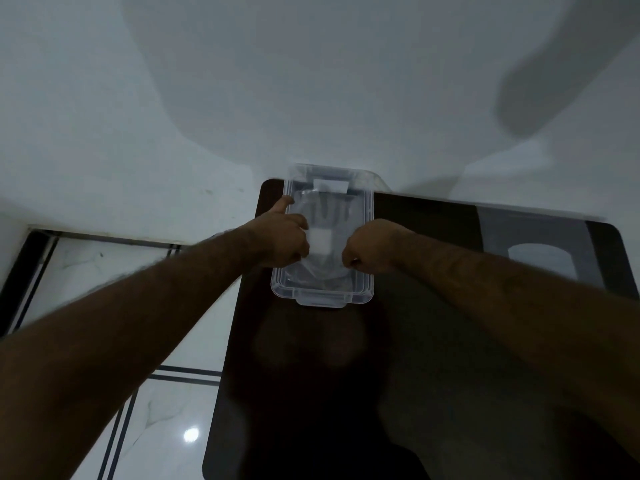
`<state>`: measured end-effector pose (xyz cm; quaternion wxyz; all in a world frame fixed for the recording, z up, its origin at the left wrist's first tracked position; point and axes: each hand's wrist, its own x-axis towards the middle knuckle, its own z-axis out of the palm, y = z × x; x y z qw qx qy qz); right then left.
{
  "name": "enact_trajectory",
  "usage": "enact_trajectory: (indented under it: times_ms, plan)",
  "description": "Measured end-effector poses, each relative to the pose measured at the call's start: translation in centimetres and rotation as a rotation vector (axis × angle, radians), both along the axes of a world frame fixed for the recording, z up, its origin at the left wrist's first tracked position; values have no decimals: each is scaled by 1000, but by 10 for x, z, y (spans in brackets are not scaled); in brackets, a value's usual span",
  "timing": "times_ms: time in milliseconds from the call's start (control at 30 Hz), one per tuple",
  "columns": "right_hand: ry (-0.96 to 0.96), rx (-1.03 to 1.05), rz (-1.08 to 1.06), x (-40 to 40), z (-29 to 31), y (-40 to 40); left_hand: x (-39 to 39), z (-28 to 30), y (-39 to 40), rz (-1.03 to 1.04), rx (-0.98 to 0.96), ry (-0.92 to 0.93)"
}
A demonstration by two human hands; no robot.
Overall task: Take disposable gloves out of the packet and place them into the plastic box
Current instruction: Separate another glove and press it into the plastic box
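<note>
A clear plastic box [367,289] stands open on the far left part of a dark table [433,341], against the wall. Over its opening hangs a thin transparent glove packet [329,211] showing a hand shape, with a white tab at its far end and a white square near its middle. My left hand [285,237] pinches the packet's left side, thumb resting by the box's left rim. My right hand [372,249] is closed in a fist on the packet's right side. I cannot tell whether loose gloves lie in the box beneath it.
A white wall [311,81] rises directly behind the table. A grey rectangular patch with a pale arch [540,254] lies on the table's far right. Glossy white floor tiles with dark lines [166,410] run along the table's left edge.
</note>
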<state>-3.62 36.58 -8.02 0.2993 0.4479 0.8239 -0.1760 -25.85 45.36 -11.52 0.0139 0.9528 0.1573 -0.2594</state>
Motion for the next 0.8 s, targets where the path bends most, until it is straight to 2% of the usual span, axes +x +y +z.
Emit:
enact_trajectory:
  times_ms: [167,567,700,800]
  plan:
    - [-79,-79,43,-15,-7,5,2,0,1,-9,-11,30]
    - [-136,-195,157,-23,-5,14,14,-4,7,-47,-55,164]
    - [-64,-298,61,-23,4,24,17,-1,6,-38,-110,248]
    - [-1,-230,-64,-21,12,34,16,1,4,-35,-158,260]
